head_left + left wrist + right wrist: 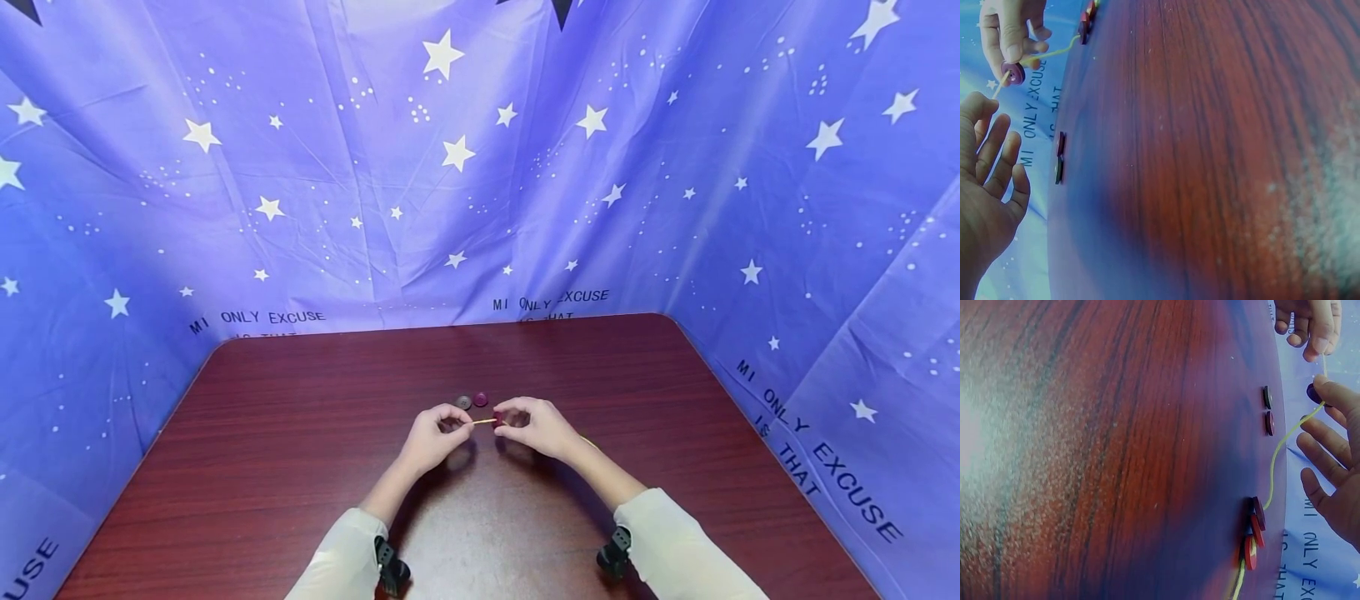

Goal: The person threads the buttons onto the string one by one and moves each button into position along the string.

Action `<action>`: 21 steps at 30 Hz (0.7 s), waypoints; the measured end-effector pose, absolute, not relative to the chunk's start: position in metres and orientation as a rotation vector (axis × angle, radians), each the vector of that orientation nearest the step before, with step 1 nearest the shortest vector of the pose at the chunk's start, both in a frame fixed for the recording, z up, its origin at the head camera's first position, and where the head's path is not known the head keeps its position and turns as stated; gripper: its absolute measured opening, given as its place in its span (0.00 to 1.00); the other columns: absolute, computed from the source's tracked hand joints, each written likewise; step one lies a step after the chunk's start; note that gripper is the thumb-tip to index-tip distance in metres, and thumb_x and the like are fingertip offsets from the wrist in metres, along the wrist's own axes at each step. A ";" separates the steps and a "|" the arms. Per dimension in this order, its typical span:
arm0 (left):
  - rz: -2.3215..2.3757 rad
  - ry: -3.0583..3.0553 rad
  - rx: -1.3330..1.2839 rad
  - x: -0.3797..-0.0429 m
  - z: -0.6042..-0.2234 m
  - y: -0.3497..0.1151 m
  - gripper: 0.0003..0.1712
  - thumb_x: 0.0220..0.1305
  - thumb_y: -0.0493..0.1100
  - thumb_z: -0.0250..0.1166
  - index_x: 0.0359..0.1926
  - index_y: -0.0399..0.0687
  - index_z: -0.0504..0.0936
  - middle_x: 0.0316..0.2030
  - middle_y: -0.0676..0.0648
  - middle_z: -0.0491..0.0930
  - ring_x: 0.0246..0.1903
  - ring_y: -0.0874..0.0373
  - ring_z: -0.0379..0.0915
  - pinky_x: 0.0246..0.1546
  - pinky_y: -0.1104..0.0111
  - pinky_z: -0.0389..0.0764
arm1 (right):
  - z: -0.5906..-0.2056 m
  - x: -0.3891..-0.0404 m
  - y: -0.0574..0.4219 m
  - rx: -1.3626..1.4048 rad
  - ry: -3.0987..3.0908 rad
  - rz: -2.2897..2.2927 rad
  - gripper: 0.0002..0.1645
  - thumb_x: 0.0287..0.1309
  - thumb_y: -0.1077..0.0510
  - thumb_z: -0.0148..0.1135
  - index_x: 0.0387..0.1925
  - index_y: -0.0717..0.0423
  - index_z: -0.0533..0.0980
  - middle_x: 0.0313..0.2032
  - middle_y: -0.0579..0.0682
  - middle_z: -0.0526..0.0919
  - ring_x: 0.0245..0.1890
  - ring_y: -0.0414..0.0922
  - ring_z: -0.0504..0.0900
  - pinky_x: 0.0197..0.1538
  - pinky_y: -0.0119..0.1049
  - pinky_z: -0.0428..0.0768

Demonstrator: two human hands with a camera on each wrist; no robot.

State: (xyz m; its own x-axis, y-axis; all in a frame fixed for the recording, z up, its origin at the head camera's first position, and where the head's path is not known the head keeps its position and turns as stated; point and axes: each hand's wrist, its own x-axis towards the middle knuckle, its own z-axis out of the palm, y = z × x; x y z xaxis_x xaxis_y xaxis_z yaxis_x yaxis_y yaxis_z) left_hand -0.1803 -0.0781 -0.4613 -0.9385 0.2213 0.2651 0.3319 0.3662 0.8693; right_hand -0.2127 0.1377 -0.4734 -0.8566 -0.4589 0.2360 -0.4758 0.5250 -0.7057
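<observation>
Thumb and forefinger of my left hand pinch the end of a yellow cord. My right hand grips a dark red button by its rim, and the cord passes through it. Both hands are raised over the table, close together. From the button the cord runs down to several red and dark buttons strung on it, which lie on the table by the right hand. In the head view these strung buttons are hidden behind the right hand.
Just beyond the hands, a grey button and a magenta button lie side by side on the dark red wooden table. A purple-blue star-patterned cloth hangs around the table's back and sides.
</observation>
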 end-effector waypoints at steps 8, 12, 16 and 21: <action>-1.637 -2.520 -0.498 -0.181 -0.461 -0.080 0.03 0.53 0.30 0.65 0.31 0.35 0.81 0.25 0.39 0.81 0.25 0.61 0.71 0.28 0.76 0.72 | -0.474 -0.213 0.142 0.785 -2.767 1.283 0.21 0.50 0.54 0.69 0.46 0.59 0.79 0.30 0.45 0.84 0.30 0.35 0.77 0.35 0.27 0.75; -1.637 -2.518 -0.472 -0.181 -0.462 -0.080 0.03 0.53 0.31 0.65 0.31 0.34 0.81 0.25 0.40 0.81 0.24 0.62 0.70 0.28 0.76 0.72 | -0.475 -0.213 0.144 0.773 -2.773 1.277 0.20 0.50 0.54 0.69 0.45 0.58 0.79 0.30 0.45 0.83 0.30 0.35 0.77 0.34 0.27 0.75; -1.633 -2.517 -0.448 -0.182 -0.464 -0.080 0.04 0.53 0.31 0.66 0.31 0.34 0.81 0.25 0.41 0.81 0.24 0.62 0.71 0.28 0.75 0.72 | -0.475 -0.214 0.147 0.770 -2.771 1.270 0.20 0.50 0.55 0.69 0.45 0.58 0.80 0.30 0.45 0.83 0.30 0.34 0.77 0.34 0.27 0.75; -1.640 -2.517 -0.447 -0.182 -0.464 -0.082 0.04 0.53 0.31 0.66 0.31 0.33 0.80 0.26 0.40 0.81 0.25 0.60 0.72 0.29 0.74 0.73 | -0.474 -0.215 0.150 0.755 -2.776 1.279 0.20 0.49 0.55 0.69 0.45 0.59 0.80 0.30 0.45 0.84 0.30 0.34 0.77 0.34 0.26 0.75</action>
